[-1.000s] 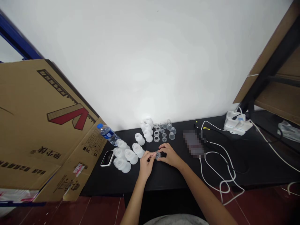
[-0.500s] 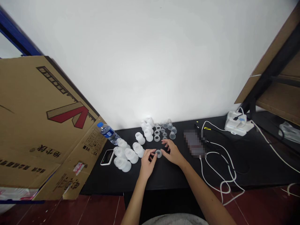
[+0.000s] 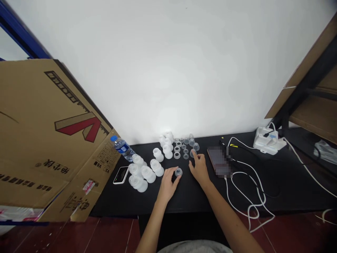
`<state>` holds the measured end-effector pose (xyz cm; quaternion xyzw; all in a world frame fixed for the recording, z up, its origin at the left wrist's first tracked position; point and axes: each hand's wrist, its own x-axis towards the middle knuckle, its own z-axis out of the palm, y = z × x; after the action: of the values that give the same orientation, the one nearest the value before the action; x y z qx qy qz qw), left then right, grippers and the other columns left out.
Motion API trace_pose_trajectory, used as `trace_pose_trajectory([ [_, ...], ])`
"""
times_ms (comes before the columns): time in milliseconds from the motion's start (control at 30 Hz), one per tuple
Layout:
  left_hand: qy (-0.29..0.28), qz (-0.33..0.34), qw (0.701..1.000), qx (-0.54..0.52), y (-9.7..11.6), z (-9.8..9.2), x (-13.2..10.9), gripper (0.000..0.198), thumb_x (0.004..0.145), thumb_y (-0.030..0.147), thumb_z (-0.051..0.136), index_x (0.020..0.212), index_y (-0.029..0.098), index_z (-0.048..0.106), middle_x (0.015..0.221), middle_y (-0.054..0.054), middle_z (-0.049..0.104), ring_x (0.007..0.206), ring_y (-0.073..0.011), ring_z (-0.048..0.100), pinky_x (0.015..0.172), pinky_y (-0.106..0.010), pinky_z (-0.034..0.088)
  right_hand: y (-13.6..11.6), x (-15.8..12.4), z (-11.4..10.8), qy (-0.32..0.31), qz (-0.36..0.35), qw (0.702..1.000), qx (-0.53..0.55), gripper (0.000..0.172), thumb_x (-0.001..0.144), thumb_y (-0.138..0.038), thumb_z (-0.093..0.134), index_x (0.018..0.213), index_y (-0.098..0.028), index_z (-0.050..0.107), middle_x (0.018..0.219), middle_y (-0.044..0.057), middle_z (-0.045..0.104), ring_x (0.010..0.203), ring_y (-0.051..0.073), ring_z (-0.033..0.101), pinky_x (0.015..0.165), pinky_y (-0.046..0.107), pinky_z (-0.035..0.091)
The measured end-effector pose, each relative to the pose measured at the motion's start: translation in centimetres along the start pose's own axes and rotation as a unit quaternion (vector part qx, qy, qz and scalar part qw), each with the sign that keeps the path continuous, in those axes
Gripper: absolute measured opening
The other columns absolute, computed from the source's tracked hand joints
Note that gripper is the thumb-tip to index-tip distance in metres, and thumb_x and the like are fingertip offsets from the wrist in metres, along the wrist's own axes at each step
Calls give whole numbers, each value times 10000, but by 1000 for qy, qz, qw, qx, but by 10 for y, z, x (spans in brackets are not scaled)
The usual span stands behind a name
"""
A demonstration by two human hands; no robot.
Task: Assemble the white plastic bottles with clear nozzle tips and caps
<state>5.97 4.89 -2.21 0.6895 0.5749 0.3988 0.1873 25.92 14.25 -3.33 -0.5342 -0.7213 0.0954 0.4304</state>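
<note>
Down at the black table (image 3: 189, 200), the left hand (image 3: 168, 187) sits low and curled, fingertips right up against a small clear cup (image 3: 178, 172) standing alone in front of the rest. The fingers wrap behind it from this angle, so whether that's a real grip or just a touch, I can't tell. The right hand (image 3: 199, 168) is spread wide and open, its fingertips (image 3: 195, 155) reaching out just beside the cluster of clear cups and rings (image 3: 184, 146). It's holding nothing I can see, and those fingers partly hide the nearest cup. The clear pieces are hard to pick out against the glare and the dark tabletop, and the back ones blur together.

To the left, frosted white bell-shaped pieces (image 3: 139, 175) stand in loose rows beside a water bottle (image 3: 122, 147) and a small black-and-white device (image 3: 121, 175). A cardboard sheet (image 3: 52, 140) cuts across the table's left end, covering whatever lies behind it. On the right, a pixelated dark slab (image 3: 219, 161) can't be made out, and white cables (image 3: 244, 189) run to a power strip (image 3: 267, 140).
</note>
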Motion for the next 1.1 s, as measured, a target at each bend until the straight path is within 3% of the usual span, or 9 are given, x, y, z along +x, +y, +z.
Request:
trace_pose_trajectory([
  [233, 16, 16, 1000, 10, 7, -2, 1, 339, 1057, 355, 615, 1387, 291, 658, 1276, -105, 707, 1207, -295, 666, 972, -459, 594, -30, 2, -15, -1, -79, 994, 72, 418, 1035, -211, 523, 1437, -225, 637, 1126, 128, 555, 1040, 294, 616, 932, 450, 591],
  [333, 14, 18, 1000, -4, 11, -4, 2, 336, 1052, 325, 621, 1383, 288, 665, 1238, -106, 695, 1186, -292, 669, 957, -447, 599, -50, 11, -15, -42, -136, 987, 77, 430, 1043, -168, 491, 1429, -250, 660, 1164, 148, 600, 1094, 316, 602, 993, 475, 557],
  [500, 24, 16, 998, -47, 17, -7, 3, 334, 1063, 311, 595, 1386, 273, 669, 1187, -106, 668, 1101, -270, 692, 936, -421, 609, -73, 40, 1, -97, -160, 981, 57, 489, 1059, -197, 476, 1520, -265, 623, 1214, 170, 612, 1070, 344, 565, 1003, 527, 529],
  [667, 42, 10, 996, -73, 12, -4, 1, 345, 1045, 318, 626, 1384, 269, 672, 1161, -92, 663, 989, -230, 700, 905, -388, 618, -82, 66, 21, -116, -201, 973, 11, 463, 1086, -250, 477, 1529, -283, 609, 1101, 138, 636, 1027, 328, 566, 1005, 516, 509],
  [800, 74, 2, 993, -90, 3, 2, 0, 454, 1011, 320, 672, 1455, 262, 595, 1163, -85, 664, 898, -204, 690, 862, -388, 626, -75, 75, 26, -137, -163, 975, 59, 327, 1068, -293, 527, 1344, -219, 685, 1035, 112, 672, 1009, 299, 610, 955, 450, 532],
  [900, 83, 18, 991, -106, 0, 3, -1, 403, 1010, 317, 668, 1403, 252, 605, 1166, -83, 671, 867, -188, 686, 855, -382, 627, -58, 71, 20, -155, -122, 973, 121, 227, 1063, -353, 542, 1100, -210, 715, 908, 63, 707, 852, 240, 653, 844, 374, 555],
  [1033, 111, 38, 988, -100, 3, 0, -3, 390, 994, 310, 680, 1374, 258, 606, 1191, -89, 685, 853, -187, 692, 857, -381, 628, -27, 43, 1, -158, -8, 957, 241, 340, 1036, -542, 602, 1002, -226, 722, 864, 46, 755, 753, 218, 689, 716, 334, 570],
  [1100, 129, 43, 987, -85, 6, -1, -5, 403, 984, 307, 693, 1372, 258, 598, 1188, -92, 694, 848, -193, 693, 864, -388, 628, -15, 24, -11, -182, 66, 928, 320, 426, 1014, -621, 615, 961, -216, 735, 846, 55, 765, 682, 206, 685, 637, 320, 569],
])
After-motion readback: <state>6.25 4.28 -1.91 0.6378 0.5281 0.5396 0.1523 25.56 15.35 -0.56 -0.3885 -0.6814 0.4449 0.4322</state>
